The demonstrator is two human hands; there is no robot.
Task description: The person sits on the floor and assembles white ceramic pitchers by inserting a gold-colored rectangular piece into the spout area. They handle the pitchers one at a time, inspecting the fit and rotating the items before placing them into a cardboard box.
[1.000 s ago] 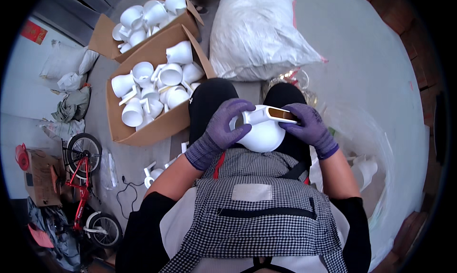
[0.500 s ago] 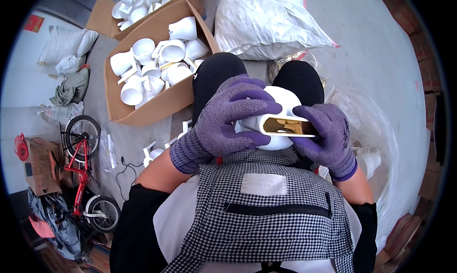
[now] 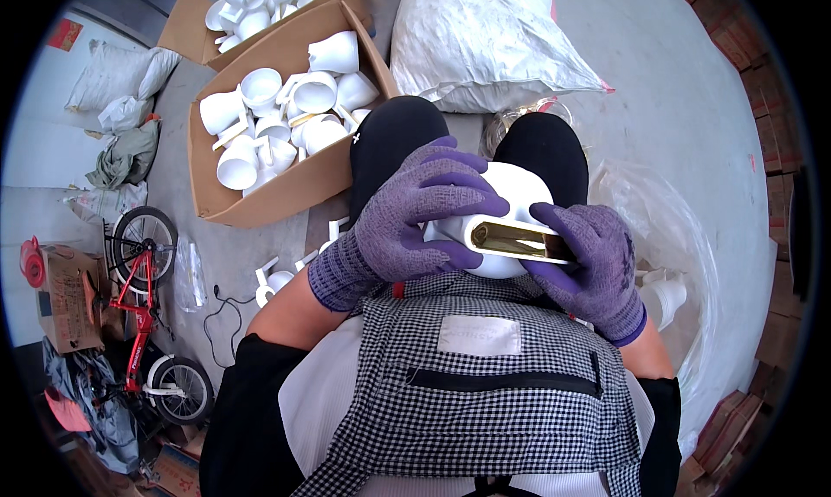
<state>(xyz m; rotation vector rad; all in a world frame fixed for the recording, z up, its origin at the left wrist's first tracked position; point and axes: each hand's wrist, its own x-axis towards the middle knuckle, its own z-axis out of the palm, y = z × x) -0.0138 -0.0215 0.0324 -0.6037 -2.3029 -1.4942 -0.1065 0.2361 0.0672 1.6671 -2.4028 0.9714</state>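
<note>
In the head view, the left hand [image 3: 415, 213] and right hand [image 3: 595, 267], both gloved, angle inward at the frame's centre, fingers curled onto a white vessel [image 3: 519, 183] above the lap. Grey floor [image 3: 671, 99] bears a cardboard box [image 3: 290, 192] upper left, a silvery-white sack [image 3: 489, 47] upper centre and a red bicycle [image 3: 140, 345] lower left.

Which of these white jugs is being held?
The white jug with its gold handle strip facing up: the left hand and right hand grip it; neither holds any other.
</note>
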